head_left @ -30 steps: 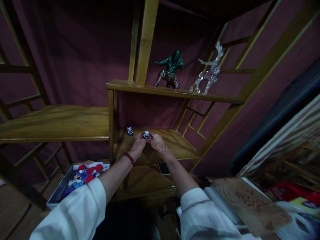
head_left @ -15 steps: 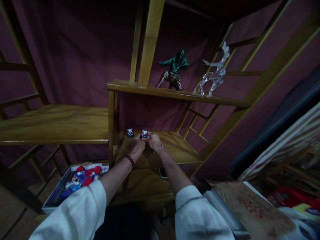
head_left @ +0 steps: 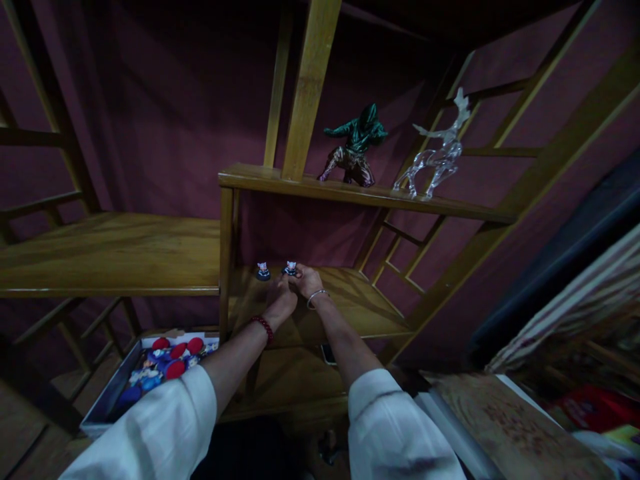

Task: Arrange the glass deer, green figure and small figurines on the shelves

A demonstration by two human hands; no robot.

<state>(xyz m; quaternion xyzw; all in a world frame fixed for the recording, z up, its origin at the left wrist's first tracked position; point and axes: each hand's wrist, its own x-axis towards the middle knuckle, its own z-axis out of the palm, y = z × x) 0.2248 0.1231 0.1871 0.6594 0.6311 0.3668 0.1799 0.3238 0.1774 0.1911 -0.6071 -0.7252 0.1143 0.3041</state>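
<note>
A small white cat-like figurine (head_left: 290,268) on a dark round base is held just above the lower right shelf, towards its back. My right hand (head_left: 307,283) pinches it from the right with thumb and fingers. My left hand (head_left: 281,300), closed, reaches the base from below and the left; its fingertips are partly hidden behind the hand. A second, matching figurine (head_left: 263,271) stands upright on the shelf just left of the held one, apart from both hands.
Above, a wooden shelf (head_left: 310,185) bears a green hooded figure (head_left: 354,143) and a clear deer ornament (head_left: 437,153). At lower left, a box (head_left: 100,405) holds several red and blue figures. A phone-like dark object (head_left: 328,354) lies below. Wooden lattice (head_left: 407,257) borders the right side.
The left hand has drawn slightly lower and towards me, while the right hand keeps its grip on the figurine. The view has shifted slightly, moving the shelves right and down.
</note>
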